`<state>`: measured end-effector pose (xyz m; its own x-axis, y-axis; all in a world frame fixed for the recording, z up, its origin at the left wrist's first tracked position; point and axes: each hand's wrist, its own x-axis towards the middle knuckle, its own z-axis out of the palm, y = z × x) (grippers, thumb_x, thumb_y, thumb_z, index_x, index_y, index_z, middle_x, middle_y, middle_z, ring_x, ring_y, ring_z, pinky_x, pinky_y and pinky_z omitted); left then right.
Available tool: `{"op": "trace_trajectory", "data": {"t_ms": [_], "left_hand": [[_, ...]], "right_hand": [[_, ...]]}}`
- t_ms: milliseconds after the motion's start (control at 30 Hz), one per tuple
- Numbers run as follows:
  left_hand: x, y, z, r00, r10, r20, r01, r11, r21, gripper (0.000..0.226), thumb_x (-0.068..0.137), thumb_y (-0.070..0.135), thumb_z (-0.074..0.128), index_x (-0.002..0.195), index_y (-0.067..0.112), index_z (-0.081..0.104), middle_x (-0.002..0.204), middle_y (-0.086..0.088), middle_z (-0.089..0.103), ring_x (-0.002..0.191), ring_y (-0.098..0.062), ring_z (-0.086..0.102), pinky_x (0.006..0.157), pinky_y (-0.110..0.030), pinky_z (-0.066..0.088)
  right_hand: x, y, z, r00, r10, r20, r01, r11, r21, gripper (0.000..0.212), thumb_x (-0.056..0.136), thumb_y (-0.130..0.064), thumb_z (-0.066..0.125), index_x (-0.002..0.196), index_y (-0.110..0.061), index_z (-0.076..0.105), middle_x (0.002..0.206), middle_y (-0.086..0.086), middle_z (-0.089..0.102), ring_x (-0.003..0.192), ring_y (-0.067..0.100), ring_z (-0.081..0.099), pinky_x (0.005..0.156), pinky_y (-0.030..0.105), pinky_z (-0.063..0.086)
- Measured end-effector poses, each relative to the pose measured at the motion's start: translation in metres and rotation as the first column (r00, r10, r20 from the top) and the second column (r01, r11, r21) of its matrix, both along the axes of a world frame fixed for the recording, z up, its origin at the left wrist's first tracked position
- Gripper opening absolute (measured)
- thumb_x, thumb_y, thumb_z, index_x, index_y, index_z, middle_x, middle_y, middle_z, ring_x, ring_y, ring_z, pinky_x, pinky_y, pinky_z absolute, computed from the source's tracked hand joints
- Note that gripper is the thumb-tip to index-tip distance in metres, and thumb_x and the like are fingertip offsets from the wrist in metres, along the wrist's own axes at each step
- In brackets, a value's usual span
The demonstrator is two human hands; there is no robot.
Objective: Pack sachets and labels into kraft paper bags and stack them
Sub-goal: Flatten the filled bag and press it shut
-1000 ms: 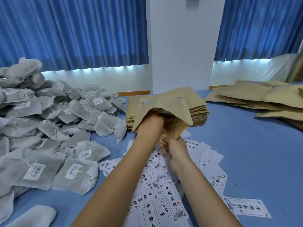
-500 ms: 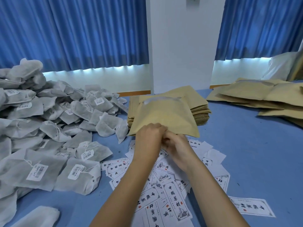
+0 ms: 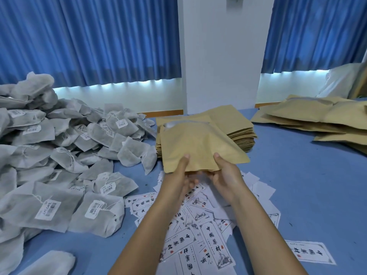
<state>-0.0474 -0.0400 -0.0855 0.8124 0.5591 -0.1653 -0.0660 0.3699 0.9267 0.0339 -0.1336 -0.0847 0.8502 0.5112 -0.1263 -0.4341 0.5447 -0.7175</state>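
- Currently the left hand (image 3: 178, 176) and right hand (image 3: 226, 173) each pinch the near edge of one kraft bag (image 3: 198, 145), thumbs on top, fingers beneath.
- The bag is held just in front of the stack of flat bags (image 3: 241, 132).
- Handling, judged: light, thin paper that creases easily and looks slightly puffed, so support both near corners.
- Sachets (image 3: 69, 155) lie left of the stack, labels (image 3: 210, 235) in front, and filled bags (image 3: 317, 118) to its right on the counter (image 3: 297, 195).

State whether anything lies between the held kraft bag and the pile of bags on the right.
Nothing visible: left hand and right hand hold the kraft bag, and only bare blue table separates it from the pile of bags.
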Motion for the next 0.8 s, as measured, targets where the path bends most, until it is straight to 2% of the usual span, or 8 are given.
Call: {"op": "trace_trajectory", "data": {"t_ms": [100, 200, 267, 367, 433, 600, 733, 800], "left_hand": [[-0.001, 0.013, -0.003, 0.988, 0.142, 0.058, -0.136, 0.986, -0.097, 0.031, 0.093, 0.024, 0.059, 0.118, 0.007, 0.055, 0.065, -0.006, 0.066, 0.041, -0.010, 0.054, 0.039, -0.017, 0.043], [-0.004, 0.014, -0.007, 0.980, 0.185, 0.074, -0.175, 0.976, -0.126, 0.033, 0.093, 0.017, 0.060, 0.124, 0.010, 0.052, 0.100, -0.015, 0.067, 0.048, -0.011, 0.059, 0.053, -0.023, 0.053], [-0.005, 0.016, -0.008, 0.972, 0.216, 0.092, -0.203, 0.969, -0.139, 0.031, 0.092, 0.016, 0.062, 0.121, 0.012, 0.054, 0.109, -0.013, 0.066, 0.056, -0.015, 0.063, 0.060, -0.027, 0.056], [-0.002, 0.016, -0.008, 0.948, 0.283, 0.149, -0.259, 0.952, -0.162, 0.014, 0.091, 0.011, 0.062, 0.104, 0.012, 0.059, 0.100, -0.007, 0.067, 0.054, -0.015, 0.064, 0.049, -0.020, 0.052], [-0.002, 0.015, -0.008, 0.941, 0.305, 0.148, -0.284, 0.947, -0.147, 0.007, 0.090, 0.011, 0.063, 0.094, 0.015, 0.059, 0.094, -0.005, 0.068, 0.053, -0.013, 0.065, 0.048, -0.018, 0.051], [-0.004, 0.012, -0.012, 0.950, 0.284, 0.129, -0.273, 0.957, -0.098, 0.006, 0.091, 0.013, 0.063, 0.087, 0.014, 0.058, 0.064, 0.003, 0.070, 0.052, -0.019, 0.063, 0.049, -0.022, 0.053], [-0.003, 0.014, -0.012, 0.940, 0.318, 0.127, -0.303, 0.945, -0.122, 0.007, 0.090, 0.011, 0.063, 0.089, 0.015, 0.058, 0.082, -0.004, 0.069, 0.050, -0.017, 0.063, 0.046, -0.020, 0.051], [-0.002, 0.016, -0.013, 0.940, 0.318, 0.127, -0.306, 0.946, -0.108, 0.006, 0.090, 0.011, 0.063, 0.089, 0.013, 0.058, 0.084, -0.006, 0.067, 0.047, -0.016, 0.062, 0.046, -0.020, 0.051]], "right_hand": [[-0.001, 0.002, -0.006, 0.996, 0.007, 0.086, 0.010, 0.980, -0.196, 0.026, 0.096, -0.021, 0.055, 0.119, -0.010, 0.056, 0.099, 0.009, 0.068, 0.080, 0.022, 0.066, 0.062, 0.028, 0.055], [0.003, -0.006, -0.010, 0.970, -0.219, 0.107, 0.243, 0.904, -0.352, 0.016, 0.090, -0.025, 0.066, 0.092, -0.011, 0.061, 0.075, 0.004, 0.060, 0.061, 0.016, 0.055, 0.053, 0.024, 0.048], [0.006, -0.013, -0.011, 0.954, -0.289, 0.074, 0.297, 0.885, -0.358, 0.018, 0.088, -0.024, 0.067, 0.079, -0.010, 0.059, 0.066, 0.004, 0.051, 0.054, 0.013, 0.045, 0.052, 0.024, 0.042], [0.005, -0.014, -0.013, 0.954, -0.299, 0.021, 0.288, 0.892, -0.350, 0.015, 0.089, -0.019, 0.067, 0.080, -0.008, 0.059, 0.068, 0.005, 0.051, 0.052, 0.013, 0.043, 0.044, 0.018, 0.041], [0.006, -0.013, -0.012, 0.951, -0.308, 0.005, 0.291, 0.891, -0.348, 0.013, 0.089, -0.015, 0.067, 0.081, -0.006, 0.059, 0.069, 0.005, 0.051, 0.053, 0.014, 0.042, 0.042, 0.016, 0.040], [0.007, -0.015, -0.014, 0.940, -0.341, 0.010, 0.320, 0.871, -0.373, 0.016, 0.088, -0.012, 0.068, 0.076, -0.008, 0.058, 0.068, 0.004, 0.051, 0.055, 0.014, 0.043, 0.056, 0.024, 0.040], [0.001, -0.009, -0.014, 0.952, -0.306, -0.023, 0.286, 0.912, -0.293, 0.016, 0.086, -0.017, 0.071, 0.078, -0.007, 0.060, 0.067, 0.004, 0.056, 0.054, 0.012, 0.049, 0.045, 0.015, 0.045], [-0.002, -0.006, -0.016, 0.958, -0.285, -0.005, 0.270, 0.912, -0.309, 0.017, 0.082, -0.016, 0.074, 0.077, -0.007, 0.061, 0.065, 0.003, 0.057, 0.055, 0.012, 0.050, 0.046, 0.016, 0.046]]}}
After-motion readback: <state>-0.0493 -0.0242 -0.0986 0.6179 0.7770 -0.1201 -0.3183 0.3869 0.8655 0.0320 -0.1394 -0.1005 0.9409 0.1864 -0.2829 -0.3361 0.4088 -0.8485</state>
